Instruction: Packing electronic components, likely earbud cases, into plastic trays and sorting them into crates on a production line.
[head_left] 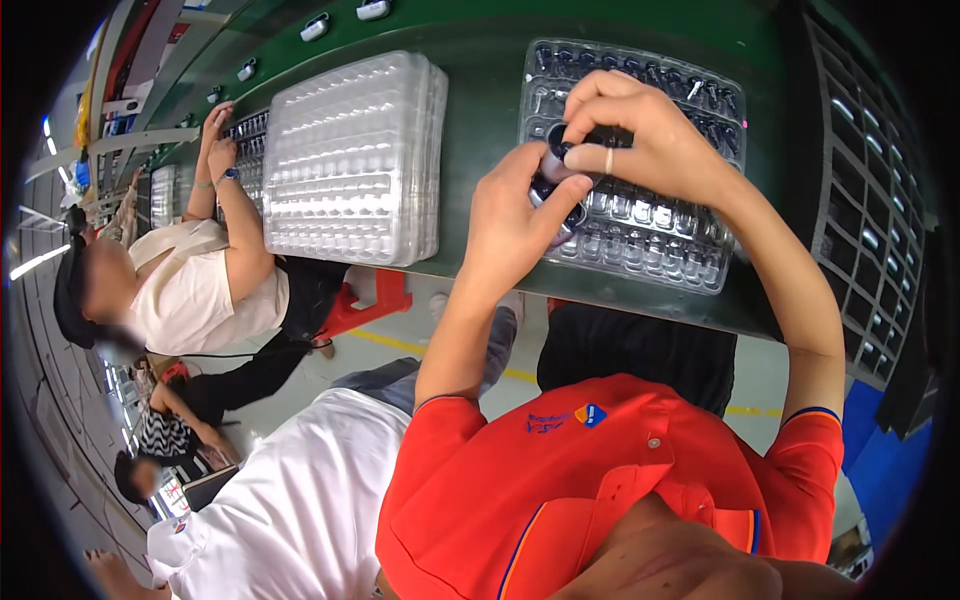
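Note:
My left hand (pixel 510 215) grips a small, shiny, dark earbud charging case (pixel 556 165) with its lid raised, held above the left side of a clear plastic tray (pixel 700 265). My right hand (pixel 645 130) reaches over the tray with thumb and forefinger pinched at the case's opening. Between those fingertips is a small dark piece that looks like an earbud, mostly hidden. Rows of dark earbuds (pixel 655 75) fill the tray's far pockets. Its near pockets look clear, and the middle is partly covered by my hands.
Left of the tray stands a tall stack of clear plastic trays (pixel 350 160) on the green table (pixel 480 100). A dark gridded rack (pixel 870 200) rises at the right. Several small cases (pixel 373 10) lie along the far side. A co-worker (pixel 200 280) works at the left; another person in white (pixel 290 490) is nearby.

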